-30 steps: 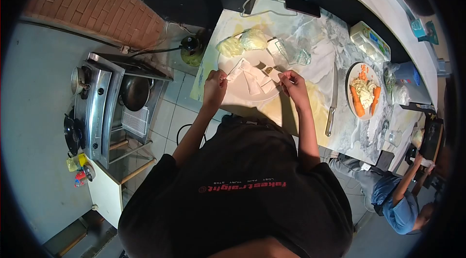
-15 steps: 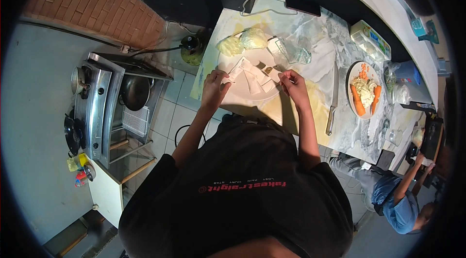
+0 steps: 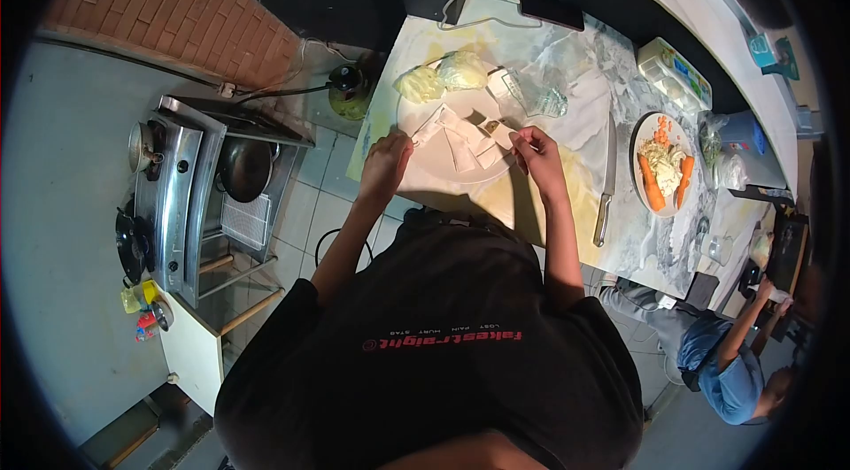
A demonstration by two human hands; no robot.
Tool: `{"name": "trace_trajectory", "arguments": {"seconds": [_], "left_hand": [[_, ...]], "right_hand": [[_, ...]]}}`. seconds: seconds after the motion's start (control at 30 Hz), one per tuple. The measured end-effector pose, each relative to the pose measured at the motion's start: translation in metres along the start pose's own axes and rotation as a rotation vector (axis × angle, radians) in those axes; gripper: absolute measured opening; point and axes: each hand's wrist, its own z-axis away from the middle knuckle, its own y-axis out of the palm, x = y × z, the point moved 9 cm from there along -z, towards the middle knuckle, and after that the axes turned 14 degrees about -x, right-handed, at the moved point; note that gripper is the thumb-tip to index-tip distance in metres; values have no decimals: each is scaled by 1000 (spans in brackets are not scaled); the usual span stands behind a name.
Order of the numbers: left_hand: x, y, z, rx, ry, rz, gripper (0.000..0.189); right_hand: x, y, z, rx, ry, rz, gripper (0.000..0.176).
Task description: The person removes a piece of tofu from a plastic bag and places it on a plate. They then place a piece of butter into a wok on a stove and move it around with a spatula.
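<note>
left hand (image 3: 386, 165) grip pinching the end of a white strip (image 3: 429, 127) at the plate (image 3: 443, 171) edge. right hand (image 3: 537, 156) grip pinching a small white piece (image 3: 506, 135) over the plate, on the marble surface (image 3: 567, 120).

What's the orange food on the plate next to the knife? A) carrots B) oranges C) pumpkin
A: long, thin orange carrots lie on the plate just right of the knife.

One view: head camera, fisheye, facing steeply down past the shoulders; plate (image 3: 474, 109) upper-centre, counter (image 3: 567, 204) fairly near.
</note>
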Motion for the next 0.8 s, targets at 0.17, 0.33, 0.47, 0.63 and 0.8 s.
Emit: {"name": "trace_trajectory", "arguments": {"seconds": [0.17,0.33,0.47,0.63,0.8], "left_hand": [[3,2,-4,-8,-102,99,7],[6,11,-4,-6,-68,84,9],[6,14,-5,-18,-81,62,7],[4,18,-8,-65,-143,151,20],[6,18,-6,-69,-294,332,31]], "right_hand": [[1,2,1,12,-29,-28,12],[0,-3,0,-4,-21,-24,12],[2,-3,1,-11,-20,-37,12],[-2,-1,0,-2,-18,-51,12],[-2,0,0,-3,-21,-53,12]]}}
